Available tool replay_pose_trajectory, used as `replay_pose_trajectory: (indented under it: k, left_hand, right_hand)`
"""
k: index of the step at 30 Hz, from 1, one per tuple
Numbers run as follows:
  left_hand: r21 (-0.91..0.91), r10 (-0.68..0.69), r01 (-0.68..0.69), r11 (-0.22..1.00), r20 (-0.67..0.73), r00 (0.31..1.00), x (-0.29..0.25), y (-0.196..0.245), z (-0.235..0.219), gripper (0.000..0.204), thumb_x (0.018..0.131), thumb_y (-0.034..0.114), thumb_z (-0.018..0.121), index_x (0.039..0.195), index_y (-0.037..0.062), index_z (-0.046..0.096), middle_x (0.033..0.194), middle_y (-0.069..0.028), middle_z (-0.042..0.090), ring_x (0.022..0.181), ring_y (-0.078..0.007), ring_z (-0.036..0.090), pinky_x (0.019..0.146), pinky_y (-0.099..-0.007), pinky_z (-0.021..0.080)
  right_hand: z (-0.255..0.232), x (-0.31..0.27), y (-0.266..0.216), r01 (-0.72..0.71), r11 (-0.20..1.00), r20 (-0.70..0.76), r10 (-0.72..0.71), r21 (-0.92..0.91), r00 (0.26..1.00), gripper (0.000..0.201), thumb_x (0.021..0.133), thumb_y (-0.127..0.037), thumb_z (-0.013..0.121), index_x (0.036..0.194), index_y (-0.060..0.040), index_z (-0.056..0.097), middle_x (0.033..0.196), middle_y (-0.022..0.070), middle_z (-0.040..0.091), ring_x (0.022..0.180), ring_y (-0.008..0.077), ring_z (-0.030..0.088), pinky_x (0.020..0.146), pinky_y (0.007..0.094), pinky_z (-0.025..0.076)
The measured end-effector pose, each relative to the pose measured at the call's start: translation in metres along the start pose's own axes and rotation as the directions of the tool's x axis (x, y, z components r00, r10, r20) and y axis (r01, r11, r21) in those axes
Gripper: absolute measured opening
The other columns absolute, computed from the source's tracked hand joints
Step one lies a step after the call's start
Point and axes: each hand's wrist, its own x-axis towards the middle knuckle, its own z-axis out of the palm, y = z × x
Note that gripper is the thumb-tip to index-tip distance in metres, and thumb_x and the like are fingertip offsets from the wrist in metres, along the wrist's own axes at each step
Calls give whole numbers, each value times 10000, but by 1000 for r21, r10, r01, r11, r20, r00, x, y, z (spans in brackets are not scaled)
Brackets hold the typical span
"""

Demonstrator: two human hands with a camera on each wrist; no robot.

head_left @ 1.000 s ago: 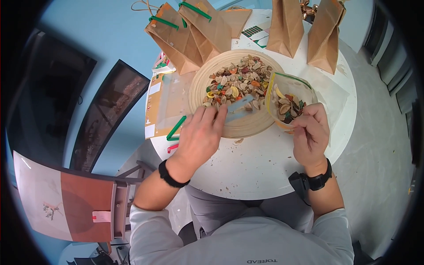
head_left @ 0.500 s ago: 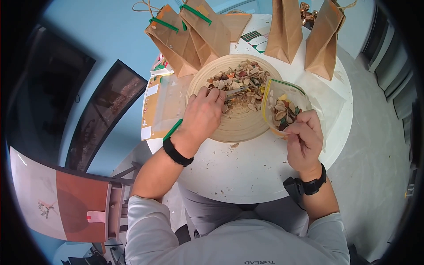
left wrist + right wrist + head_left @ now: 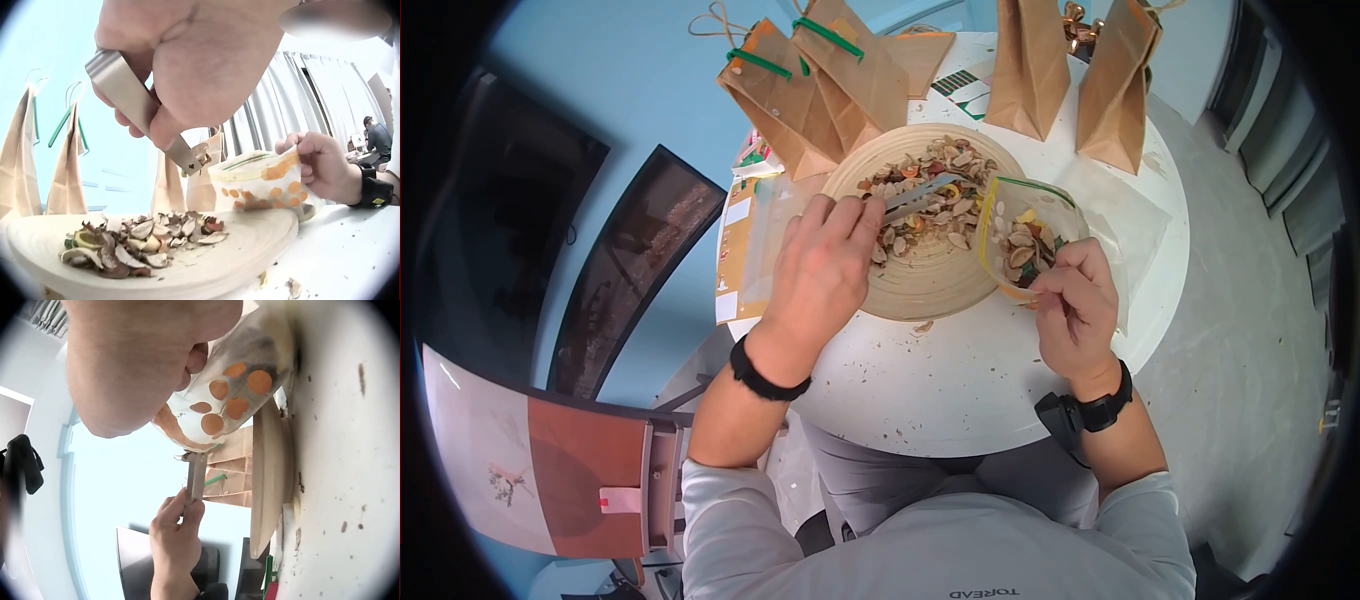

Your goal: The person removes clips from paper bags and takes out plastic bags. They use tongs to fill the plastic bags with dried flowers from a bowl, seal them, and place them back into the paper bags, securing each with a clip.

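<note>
My left hand (image 3: 825,270) grips flat metal tongs (image 3: 128,94) over the round wooden plate (image 3: 920,285). Some dried bits (image 3: 201,153) are caught at the tongs' tips, above the rim in the left wrist view. Dried potpourri pieces (image 3: 940,205), mostly tan with some orange, yellow and green, cover much of the plate. At the plate's right side, my right hand (image 3: 1080,305) pinches the edge of a zip bag (image 3: 262,190) with orange dots. The bag's mouth gapes toward the tongs, and similar pieces (image 3: 1028,250) lie inside it.
Brown paper bags with green clips (image 3: 780,110) stand behind the plate at left. Two more paper bags (image 3: 1032,75) stand at back right. Crumbs dot the white table (image 3: 920,390). A clear sleeve over an orange sheet (image 3: 745,255) lies left. Another person (image 3: 378,137) sits far off.
My left hand moved the tongs from near the zip bag back into the pile, then raised them with bits at the tips. My right hand keeps hold of the bag.
</note>
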Motion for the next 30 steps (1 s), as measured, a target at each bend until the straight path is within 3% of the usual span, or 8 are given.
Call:
replay_pose_trajectory:
  k: [4,9,16,19,25,30]
  left_hand:
    - [9,76,-76,997,-38,996,3,14,-13,395,850,53,647,1241,32,696,1076,-40,636,987,-243,594,763,-386,483]
    - [23,191,-190,981,-10,982,19,54,-18,470,839,70,636,1304,61,702,1086,-53,656,974,-237,612,749,-363,474]
    - [50,193,-188,981,-127,973,8,27,-23,523,800,75,722,1323,75,705,1049,-43,650,926,-224,622,746,-359,485]
    - [30,-7,7,1000,-3,1000,-15,21,-41,553,764,68,788,1312,71,711,1033,-47,651,906,-242,630,750,-376,509]
    - [100,-7,-15,995,217,976,-67,18,-21,541,775,68,796,1308,42,707,1026,-69,640,922,-268,626,771,-399,533]
    - [202,-103,67,977,171,980,-47,9,14,500,825,96,745,1316,23,690,1026,-83,617,970,-264,607,792,-379,541]
  right_hand:
    - [1,1,-2,-14,1000,-4,14,28,1000,215,751,153,577,871,13,689,949,94,512,679,139,477,559,249,379]
    - [2,-1,1,5,999,-2,-5,32,1000,216,744,152,575,868,17,690,948,94,515,672,138,478,550,246,378]
    - [-1,0,-2,7,1000,-8,-7,18,1000,210,742,158,568,852,22,685,940,94,513,680,140,476,552,248,375]
    - [-1,1,-1,23,1000,-7,-22,18,1000,210,744,160,564,850,23,684,941,94,514,684,140,475,551,248,369]
    - [0,1,-2,12,1000,-13,-12,6,1000,206,741,156,562,844,23,681,931,95,511,701,152,476,551,253,358]
    - [0,0,1,43,999,-8,-43,-8,999,216,722,156,562,843,22,681,927,97,510,708,164,480,561,263,365]
